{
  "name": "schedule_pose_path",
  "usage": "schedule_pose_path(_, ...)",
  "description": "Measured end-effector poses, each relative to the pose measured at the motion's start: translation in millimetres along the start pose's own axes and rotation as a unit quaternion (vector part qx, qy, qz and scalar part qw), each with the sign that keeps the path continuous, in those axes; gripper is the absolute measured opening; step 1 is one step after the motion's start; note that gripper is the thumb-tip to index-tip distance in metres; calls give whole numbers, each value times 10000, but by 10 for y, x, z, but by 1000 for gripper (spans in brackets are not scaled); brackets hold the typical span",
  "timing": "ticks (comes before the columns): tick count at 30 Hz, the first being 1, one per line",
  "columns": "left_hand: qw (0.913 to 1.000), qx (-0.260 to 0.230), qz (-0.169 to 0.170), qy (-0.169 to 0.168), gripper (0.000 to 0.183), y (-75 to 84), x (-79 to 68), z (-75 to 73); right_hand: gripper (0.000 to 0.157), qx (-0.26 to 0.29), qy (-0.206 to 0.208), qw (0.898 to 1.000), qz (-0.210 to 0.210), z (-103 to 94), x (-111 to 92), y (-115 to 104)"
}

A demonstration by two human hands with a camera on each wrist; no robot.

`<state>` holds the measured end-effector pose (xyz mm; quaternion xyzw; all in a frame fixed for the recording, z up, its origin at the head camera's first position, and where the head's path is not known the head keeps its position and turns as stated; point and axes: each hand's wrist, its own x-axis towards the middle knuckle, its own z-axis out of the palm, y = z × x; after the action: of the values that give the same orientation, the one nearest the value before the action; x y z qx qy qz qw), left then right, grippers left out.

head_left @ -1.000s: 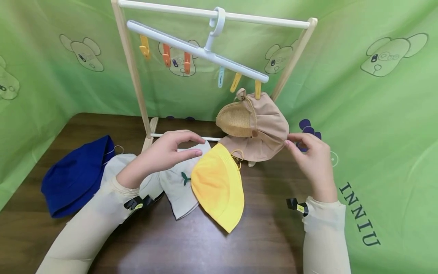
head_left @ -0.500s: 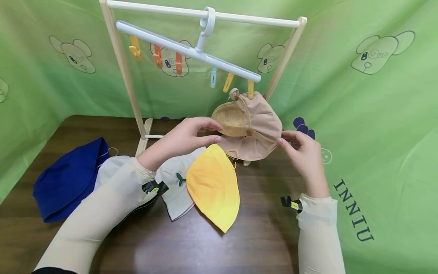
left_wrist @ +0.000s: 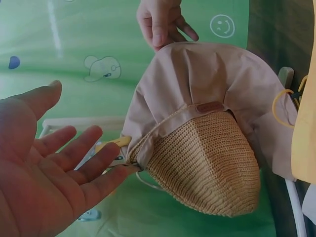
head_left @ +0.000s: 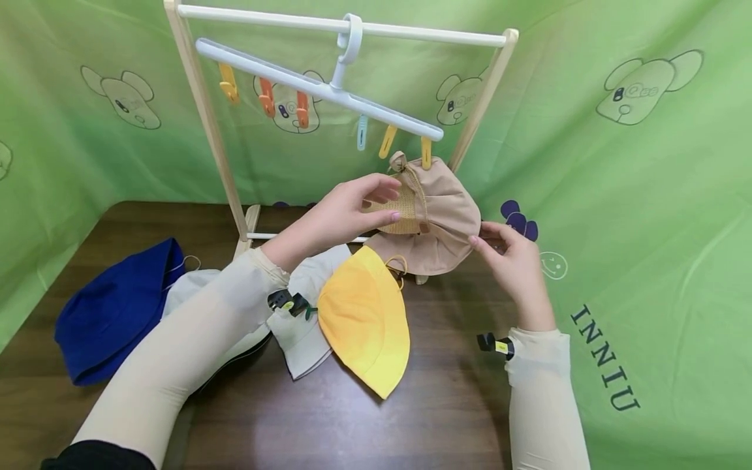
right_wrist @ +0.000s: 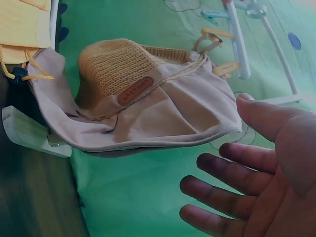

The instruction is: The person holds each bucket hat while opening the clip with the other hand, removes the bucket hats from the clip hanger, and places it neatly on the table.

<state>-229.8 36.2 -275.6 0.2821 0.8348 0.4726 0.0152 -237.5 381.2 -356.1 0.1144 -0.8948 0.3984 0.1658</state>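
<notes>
A pinkish-beige sun hat [head_left: 449,209] with a woven straw crown [left_wrist: 207,165] hangs tilted from the right end of a pale blue hanger [head_left: 329,91]. One yellow clip [head_left: 426,153] grips its edge. My left hand [head_left: 358,205] hovers in front of the crown, fingers spread and holding nothing. In the left wrist view its fingertips lie close to the bow and clip. At the brim's right edge is my right hand [head_left: 514,267]. The right wrist view shows its thumb [right_wrist: 256,113] and fingers apart beside the brim; whether they touch it I cannot tell.
A yellow hat [head_left: 367,320] lies on the brown table [head_left: 329,431], overlapping a light grey hat [head_left: 299,346]. A blue hat [head_left: 117,307] lies at the left. The wooden rack [head_left: 205,124] carries the hanger, which has several more clips. Green cloth [head_left: 646,215] surrounds the table.
My left hand has moved right and up, from above the grey hat to the front of the straw crown. My right hand stays by the brim. The view has shifted slightly.
</notes>
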Motion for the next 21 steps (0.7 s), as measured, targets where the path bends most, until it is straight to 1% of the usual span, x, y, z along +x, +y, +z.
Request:
schedule_pose_path(2, 10000, -29, -46, -7, 53, 11, 55, 18, 44, 57, -36, 10000, 22, 17, -1, 9)
schedule_pose_path(7, 9998, 185, -76, -6, 63, 32, 217, 57, 47, 179, -98, 9998, 28, 42, -5, -5)
schedule_pose_path(10, 9997, 194, -134, -9, 69, 45, 311, 71, 48, 181, -192, 9996, 23, 65, 1, -8)
schedule_pose_path(14, 9996, 230, -135, 129, 71, 60, 417, 91, 47, 201, -290, 9994, 64, 114, 12, 14)
schedule_pose_path(21, 9975, 488, -300, 414, 86, 62, 605, 133, 47, 158, -278, 9994, 118, 156, 5, 6)
